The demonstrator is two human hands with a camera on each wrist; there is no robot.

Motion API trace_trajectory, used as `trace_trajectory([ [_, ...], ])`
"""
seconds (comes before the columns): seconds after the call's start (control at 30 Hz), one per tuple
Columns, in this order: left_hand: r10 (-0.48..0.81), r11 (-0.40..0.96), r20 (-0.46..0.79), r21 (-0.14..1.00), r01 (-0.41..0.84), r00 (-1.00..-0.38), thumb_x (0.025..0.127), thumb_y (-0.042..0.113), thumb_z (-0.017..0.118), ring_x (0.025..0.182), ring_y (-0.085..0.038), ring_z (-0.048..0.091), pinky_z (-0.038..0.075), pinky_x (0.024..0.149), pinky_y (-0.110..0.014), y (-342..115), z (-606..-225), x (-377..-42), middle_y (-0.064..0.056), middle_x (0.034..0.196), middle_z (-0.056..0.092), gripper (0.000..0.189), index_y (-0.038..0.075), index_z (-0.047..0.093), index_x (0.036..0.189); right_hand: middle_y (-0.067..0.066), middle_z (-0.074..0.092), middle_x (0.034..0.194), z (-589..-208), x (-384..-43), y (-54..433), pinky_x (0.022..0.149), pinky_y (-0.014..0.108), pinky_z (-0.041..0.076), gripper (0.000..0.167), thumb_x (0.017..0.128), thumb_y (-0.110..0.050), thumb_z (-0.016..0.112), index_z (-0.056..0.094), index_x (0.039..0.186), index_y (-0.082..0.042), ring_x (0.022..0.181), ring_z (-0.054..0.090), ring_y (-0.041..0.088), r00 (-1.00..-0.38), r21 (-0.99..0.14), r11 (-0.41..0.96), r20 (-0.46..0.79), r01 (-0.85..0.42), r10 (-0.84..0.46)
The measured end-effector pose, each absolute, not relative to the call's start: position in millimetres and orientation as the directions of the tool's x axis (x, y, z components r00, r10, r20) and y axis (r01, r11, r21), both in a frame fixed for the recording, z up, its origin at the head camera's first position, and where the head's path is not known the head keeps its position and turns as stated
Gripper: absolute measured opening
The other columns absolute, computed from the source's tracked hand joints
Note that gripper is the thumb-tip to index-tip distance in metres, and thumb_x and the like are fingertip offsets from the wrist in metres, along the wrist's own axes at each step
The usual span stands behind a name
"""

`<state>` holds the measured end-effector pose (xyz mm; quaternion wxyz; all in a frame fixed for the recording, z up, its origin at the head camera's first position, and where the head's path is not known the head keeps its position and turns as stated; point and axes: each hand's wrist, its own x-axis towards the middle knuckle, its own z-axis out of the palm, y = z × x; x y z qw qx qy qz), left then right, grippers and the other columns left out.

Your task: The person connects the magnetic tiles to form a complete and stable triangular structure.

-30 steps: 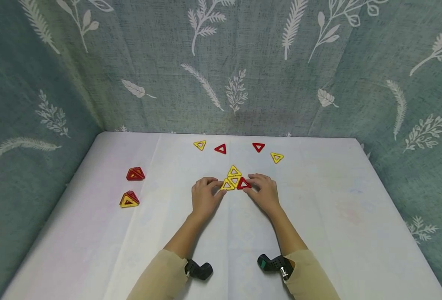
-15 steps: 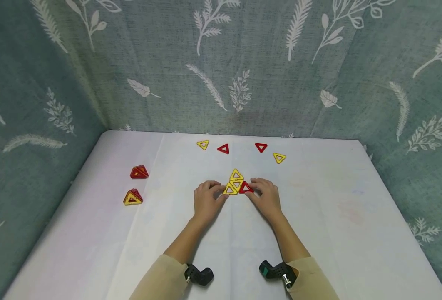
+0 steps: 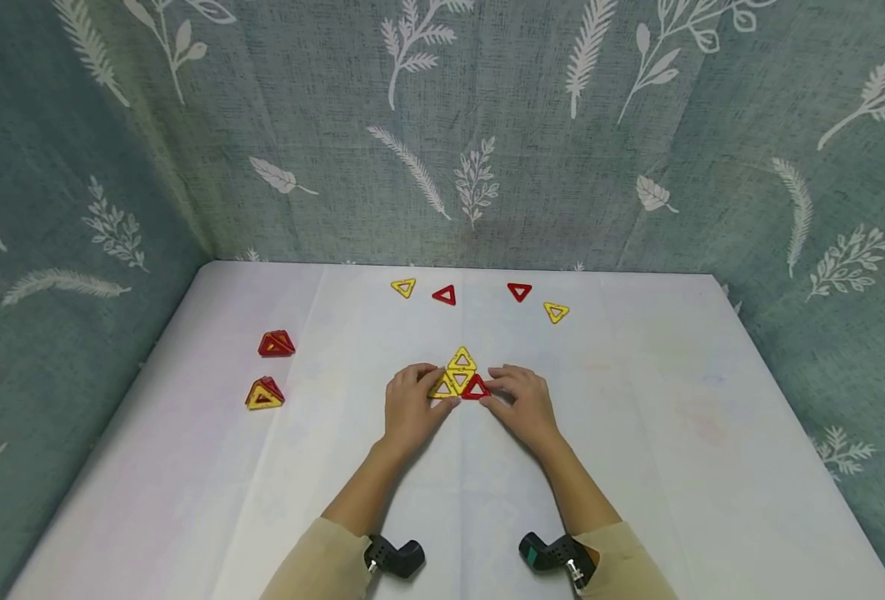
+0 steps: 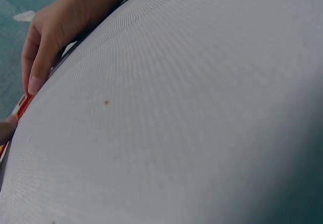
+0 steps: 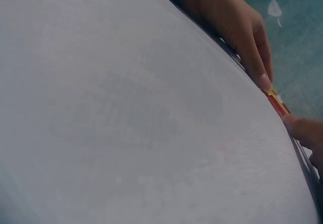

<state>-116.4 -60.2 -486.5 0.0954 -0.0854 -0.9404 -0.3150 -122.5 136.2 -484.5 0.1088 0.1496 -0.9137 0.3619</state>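
Green fabric (image 3: 532, 225) printed with pale leaves and sprigs is seen hung behind and at both sides of a table spread with white cloth (image 3: 660, 467). Near the middle of the cloth, a flat figure is formed by four hollow triangular tiles set edge to edge: an upper yellow tile (image 3: 454, 362), an inverted yellow tile (image 3: 461, 372) directly below it, a left yellow tile (image 3: 442, 395) and a red tile (image 3: 476, 396) at the right. By the left hand (image 3: 410, 408), the left yellow tile is pinched between thumb and fingers. By the right hand (image 3: 525, 404), the outer corner of the red tile is gripped between thumb and fingertip. Along the far edge, four loose triangular tiles are laid well apart from the figure: from left to right, a yellow one (image 3: 403, 282), a red one (image 3: 453, 296), a second red one (image 3: 520, 285) and a second yellow one (image 3: 557, 306). At the left of the cloth, a red pyramid (image 3: 276, 344) is placed behind a yellow-and-red pyramid (image 3: 264, 406). Beige sleeves (image 3: 318, 562) are worn on both arms, and a black device (image 3: 396, 557) is fixed at each wrist.
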Motion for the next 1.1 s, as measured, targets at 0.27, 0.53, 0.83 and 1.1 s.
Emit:
trace_trajectory([
  [0.27,0.091,0.775,0.198,0.601,0.194,-0.976,0.08,0.034,0.075,0.119,-0.025,0.044,0.029,0.104,-0.046,-63,-487,-106,-0.005,0.12,0.053,0.05,0.012,0.064,0.122,0.005,0.068,0.114,-487,-115,134,0.096,0.051,0.038,0.024,0.077,-0.017,0.078,0.074,0.1,-0.009,0.116,0.055,0.026,-0.922,-0.633,0.676,0.327,-0.377,-0.208],
  [0.53,0.066,0.774,0.212,0.606,0.184,-0.975,0.079,0.033,0.075,0.117,-0.025,0.045,0.03,0.103,-0.047,-63,-486,-94,-0.005,0.118,0.054,0.048,0.01,0.065,0.12,0.005,0.07,0.111,-487,-108,134,0.096,0.052,0.037,0.024,0.074,-0.015,0.08,0.075,0.097,-0.008,0.115,0.057,0.027,-0.902,-0.625,0.658,0.364,-0.421,-0.232],
  [0.83,0.059,0.786,0.229,0.589,0.186,-0.972,0.078,0.032,0.077,0.118,-0.024,0.046,0.032,0.103,-0.046,-69,-486,-86,-0.005,0.119,0.056,0.049,0.01,0.065,0.12,0.007,0.066,0.118,-488,-101,133,0.1,0.052,0.035,0.024,0.074,-0.016,0.08,0.073,0.097,-0.009,0.117,0.054,0.027,-0.929,-0.676,0.641,0.311,-0.363,-0.199],
  [1.1,0.037,0.761,0.227,0.625,0.174,-0.973,0.078,0.03,0.077,0.118,-0.026,0.047,0.031,0.103,-0.048,-73,-486,-78,-0.005,0.118,0.058,0.041,0.01,0.069,0.112,0.011,0.062,0.124,-486,-102,130,0.1,0.052,0.034,0.022,0.071,-0.016,0.082,0.071,0.089,-0.008,0.12,0.052,0.03,-0.937,-0.671,0.661,0.31,-0.336,-0.161],
])
